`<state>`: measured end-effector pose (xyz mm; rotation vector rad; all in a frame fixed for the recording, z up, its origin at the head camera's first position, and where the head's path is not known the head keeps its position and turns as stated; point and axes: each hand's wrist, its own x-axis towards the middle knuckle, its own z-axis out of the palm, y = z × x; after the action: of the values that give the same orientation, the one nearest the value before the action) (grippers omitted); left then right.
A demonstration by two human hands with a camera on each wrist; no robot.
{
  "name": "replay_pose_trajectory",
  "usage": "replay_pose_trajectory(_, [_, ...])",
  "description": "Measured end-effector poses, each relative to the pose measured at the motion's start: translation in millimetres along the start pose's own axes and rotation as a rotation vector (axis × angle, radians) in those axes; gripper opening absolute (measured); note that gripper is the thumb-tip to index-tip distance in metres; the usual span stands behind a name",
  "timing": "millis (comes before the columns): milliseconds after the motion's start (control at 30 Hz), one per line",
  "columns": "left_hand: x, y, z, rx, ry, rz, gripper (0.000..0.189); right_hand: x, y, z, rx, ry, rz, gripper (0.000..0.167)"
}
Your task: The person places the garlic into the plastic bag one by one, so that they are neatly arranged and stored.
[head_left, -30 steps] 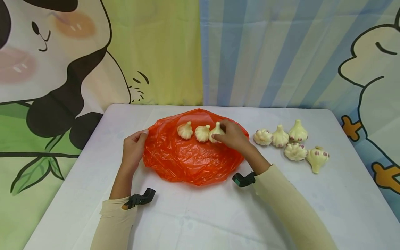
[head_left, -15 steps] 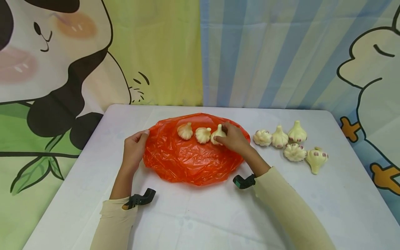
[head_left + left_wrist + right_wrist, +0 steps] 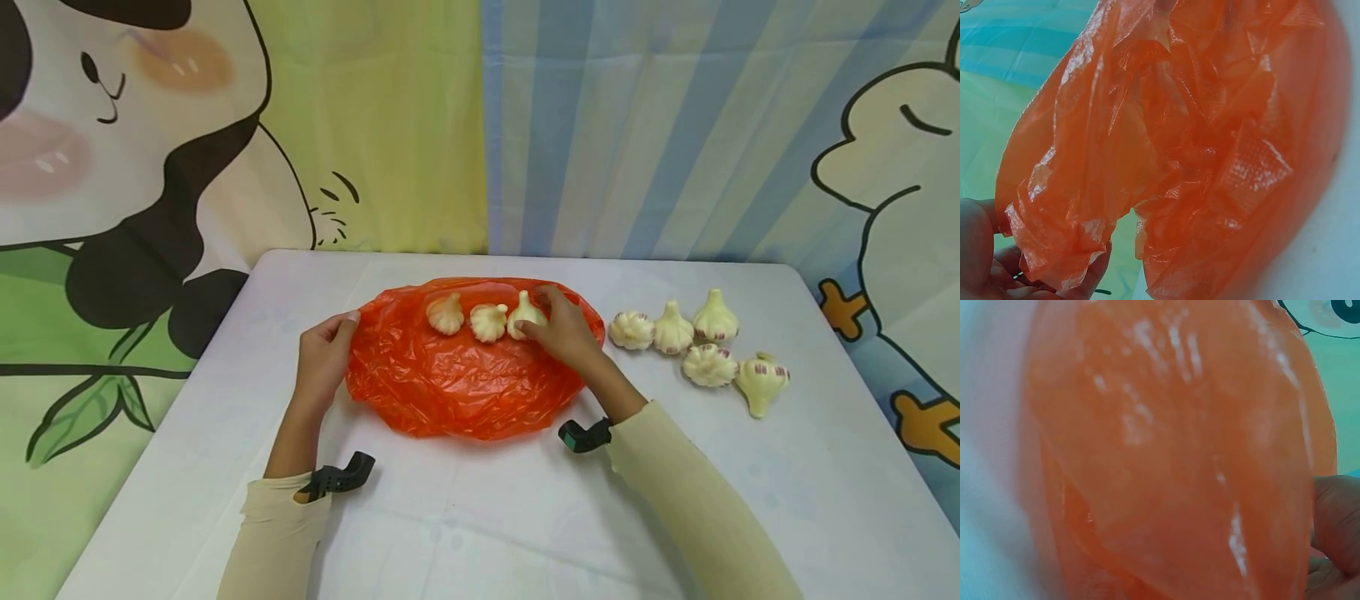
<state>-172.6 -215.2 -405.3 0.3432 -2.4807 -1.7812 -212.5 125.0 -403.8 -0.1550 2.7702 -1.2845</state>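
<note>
A crumpled red plastic bag (image 3: 465,383) lies mouth up on the white table, with three garlic bulbs (image 3: 488,322) in a row inside its far part. My left hand (image 3: 322,354) pinches the left rim of the bag; in the left wrist view its fingers (image 3: 1094,278) show around the plastic. At the bag's right side my right hand (image 3: 564,332) reaches in over the rim, thumb and fingers spread around the rightmost garlic bulb (image 3: 526,316). In the right wrist view the red bag (image 3: 1172,450) hides most of that hand; only part of it shows at the right edge.
Several more garlic bulbs (image 3: 672,327) lie in a loose cluster on the table right of the bag. The white table (image 3: 465,525) ends at the back against a printed curtain (image 3: 408,125). Each wrist wears a black camera mount (image 3: 341,473).
My right hand's thumb and fingers have spread wider around the rightmost garlic bulb, which has shifted slightly right. The bag's far rim has dropped a little. My left hand stays at the left rim.
</note>
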Motion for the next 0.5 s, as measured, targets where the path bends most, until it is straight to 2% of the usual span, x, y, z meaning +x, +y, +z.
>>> replay_pose_trajectory(500, [-1.1, -0.5, 0.6, 0.005, 0.002, 0.013, 0.059, -12.7, -3, -7, 0.013, 0.010, -0.038, 0.061])
